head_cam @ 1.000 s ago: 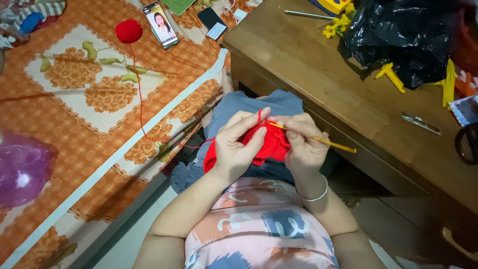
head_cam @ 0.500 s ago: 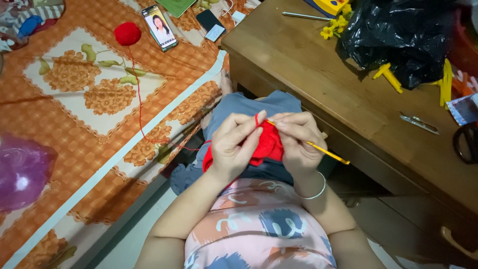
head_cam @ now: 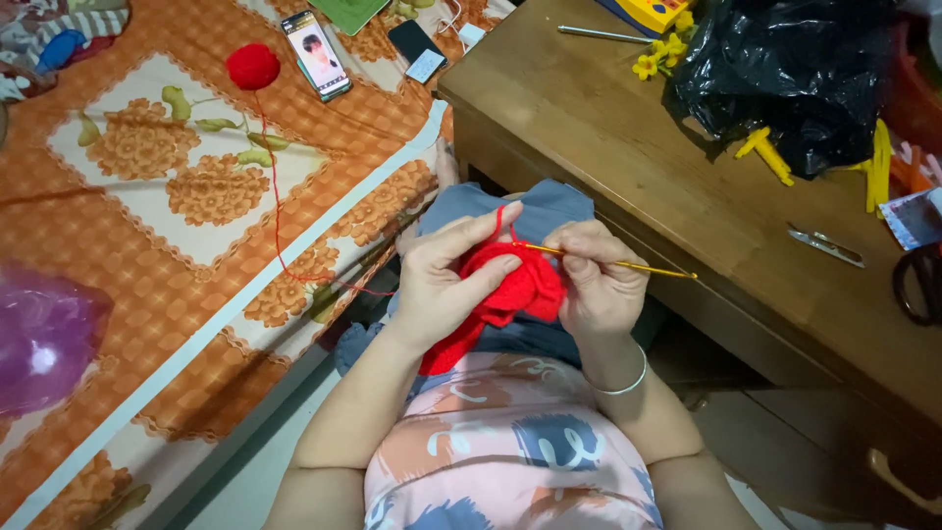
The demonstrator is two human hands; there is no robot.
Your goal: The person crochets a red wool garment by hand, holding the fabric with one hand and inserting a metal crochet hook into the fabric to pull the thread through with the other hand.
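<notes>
Orange patterned bedding [head_cam: 147, 245] fills our left and a wooden desk [head_cam: 628, 167] our right; we sit between them with the work over our lap. Our left hand [head_cam: 446, 285] is clenched on the red crochet piece [head_cam: 510, 290], thumb and fingers pinching its upper edge, and the piece sits between both hands, touching each. Our right hand [head_cam: 594, 285] grasps a yellow hook [head_cam: 613, 263], pinched near its working end. The hook's long axis runs nearly level, handle out to our right toward the desk, tip pointing left into the piece just beside our left forefinger. The tip itself seems buried in the stitches, though the view is too small to be sure. Red yarn [head_cam: 273, 216] trails from the piece up across the bedding to a red ball [head_cam: 253, 66], well apart from both hands.
</notes>
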